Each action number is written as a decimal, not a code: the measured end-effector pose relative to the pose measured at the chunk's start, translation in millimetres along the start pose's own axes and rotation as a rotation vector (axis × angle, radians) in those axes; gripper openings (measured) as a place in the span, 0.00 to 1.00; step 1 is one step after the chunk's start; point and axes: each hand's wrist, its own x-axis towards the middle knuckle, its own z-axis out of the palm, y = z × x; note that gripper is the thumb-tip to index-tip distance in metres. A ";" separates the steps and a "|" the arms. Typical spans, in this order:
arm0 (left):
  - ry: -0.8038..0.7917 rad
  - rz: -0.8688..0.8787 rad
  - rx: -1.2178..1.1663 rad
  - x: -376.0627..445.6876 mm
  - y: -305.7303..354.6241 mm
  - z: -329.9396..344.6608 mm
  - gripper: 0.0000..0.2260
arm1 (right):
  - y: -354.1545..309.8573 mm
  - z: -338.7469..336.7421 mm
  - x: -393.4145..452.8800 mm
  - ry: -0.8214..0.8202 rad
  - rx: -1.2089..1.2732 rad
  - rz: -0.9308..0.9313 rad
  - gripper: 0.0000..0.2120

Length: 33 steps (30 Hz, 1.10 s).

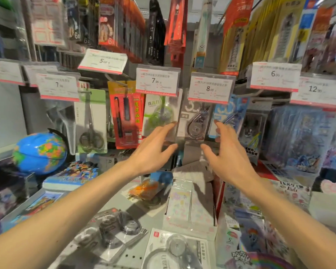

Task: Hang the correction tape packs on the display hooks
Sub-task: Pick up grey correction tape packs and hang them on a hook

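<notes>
A grey correction tape pack [193, 123] hangs on a display hook under the 8.00 price tag [210, 88]. My left hand [153, 150] reaches up just left of it, fingers spread, fingertips near the pack's left edge. On the pack's other side my right hand [225, 150] is also spread and holds nothing. A blue correction tape pack [230, 117] hangs partly behind my right fingers. On the counter below lie more grey packs [113, 233] and a white pack [175, 249].
A green pack [159, 115] and a red pen pack [124, 115] hang to the left, with scissors [91, 123] beyond. A globe [40, 152] stands at the left. Sticker packs [184, 208] and card boxes crowd the counter.
</notes>
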 end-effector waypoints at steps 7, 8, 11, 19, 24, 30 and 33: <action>-0.407 -0.268 0.266 -72.2 -62.2 -11.7 0.23 | -33.3 46.0 -27.0 -0.348 -0.132 -0.184 0.15; -0.468 -0.323 0.288 -81.9 -72.3 -12.4 0.22 | -40.0 57.6 -28.9 -0.474 -0.127 -0.192 0.14; -0.581 -0.454 0.341 -109.7 -100.8 -15.3 0.21 | -60.2 96.3 -37.0 -0.759 -0.073 -0.222 0.09; -0.662 -0.546 0.381 -150.2 -122.3 -14.6 0.21 | -80.3 167.1 -58.4 -1.039 0.029 -0.116 0.35; -0.567 -0.574 0.258 -152.1 -121.0 -21.3 0.19 | -81.5 171.3 -64.7 -1.017 0.052 -0.071 0.34; -0.276 -0.623 -0.013 -136.6 -111.7 -40.1 0.22 | -86.7 153.4 -60.4 -0.793 0.123 -0.101 0.31; -0.135 -0.674 -0.207 -126.4 -104.6 -48.9 0.23 | -89.2 136.7 -56.0 -0.655 0.123 -0.177 0.25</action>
